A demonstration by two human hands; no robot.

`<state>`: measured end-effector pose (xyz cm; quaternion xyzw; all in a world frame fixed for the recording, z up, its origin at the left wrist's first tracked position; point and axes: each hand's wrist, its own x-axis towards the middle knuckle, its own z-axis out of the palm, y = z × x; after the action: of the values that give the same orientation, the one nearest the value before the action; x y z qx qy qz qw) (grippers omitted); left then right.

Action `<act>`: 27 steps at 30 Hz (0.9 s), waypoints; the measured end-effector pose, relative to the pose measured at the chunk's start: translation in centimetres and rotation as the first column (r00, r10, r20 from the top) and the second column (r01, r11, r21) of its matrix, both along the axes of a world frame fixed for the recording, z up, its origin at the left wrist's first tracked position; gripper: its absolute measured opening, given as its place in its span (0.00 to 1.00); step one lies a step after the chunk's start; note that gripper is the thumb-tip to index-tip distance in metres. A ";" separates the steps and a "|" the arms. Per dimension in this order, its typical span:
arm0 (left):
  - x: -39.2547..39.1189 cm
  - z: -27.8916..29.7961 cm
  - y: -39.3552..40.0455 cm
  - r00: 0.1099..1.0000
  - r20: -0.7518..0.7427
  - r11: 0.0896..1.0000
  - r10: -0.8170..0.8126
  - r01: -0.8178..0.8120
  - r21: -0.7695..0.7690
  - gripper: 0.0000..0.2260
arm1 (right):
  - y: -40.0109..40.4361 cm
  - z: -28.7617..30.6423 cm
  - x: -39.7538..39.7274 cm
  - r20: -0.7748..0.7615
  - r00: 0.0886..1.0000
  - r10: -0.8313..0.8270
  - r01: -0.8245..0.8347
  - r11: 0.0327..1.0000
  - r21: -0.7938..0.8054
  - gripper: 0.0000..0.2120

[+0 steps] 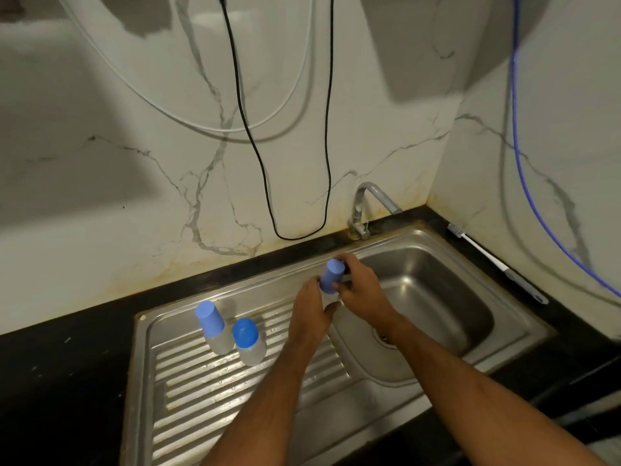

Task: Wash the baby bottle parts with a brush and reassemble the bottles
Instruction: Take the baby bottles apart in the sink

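A baby bottle with a blue cap (331,275) is held between both hands above the left rim of the sink basin. My left hand (311,307) grips its lower body, which is mostly hidden. My right hand (361,285) holds the blue cap, fingers curled round it. Two more bottles stand upright on the ribbed steel drainboard (201,398): one with a blue cap (211,326) at the left, another blue-capped one (248,341) just right of it. A bottle brush (497,262) with a white handle lies on the black counter right of the sink.
The steel sink basin (420,297) has a drain at its bottom and a tap (364,210) at its back edge. Black, white and blue cables (524,183) hang down the marble wall. Black counter (60,381) surrounds the sink.
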<state>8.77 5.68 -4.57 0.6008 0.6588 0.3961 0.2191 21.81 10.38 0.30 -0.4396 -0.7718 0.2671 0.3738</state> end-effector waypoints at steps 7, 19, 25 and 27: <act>1.7 -2.7 2.9 0.997 0.059 0.992 0.047 -0.054 0.117 0.18 | 2.9 -1.2 1.6 0.034 0.998 0.045 -0.044 0.998 -0.039 0.23; 7.8 -7.1 9.4 0.992 0.006 0.991 0.130 -0.130 0.013 0.14 | 12.5 -4.5 6.0 0.440 0.891 0.109 -0.080 0.993 -0.083 0.14; 9.6 -8.8 12.2 0.992 -0.124 0.992 -0.013 -0.003 -0.127 0.18 | 16.8 -6.9 11.3 0.465 0.813 0.351 -0.414 0.909 0.038 0.13; 10.4 -9.2 12.6 0.990 -0.135 0.989 -0.039 0.020 -0.144 0.19 | 18.0 -7.3 12.8 0.461 0.764 0.452 -0.517 0.856 0.019 0.13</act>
<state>19.14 18.31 -13.80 0.6193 0.6900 0.3022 0.2213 34.62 28.35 -6.95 -0.2452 -0.9402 0.1916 0.1383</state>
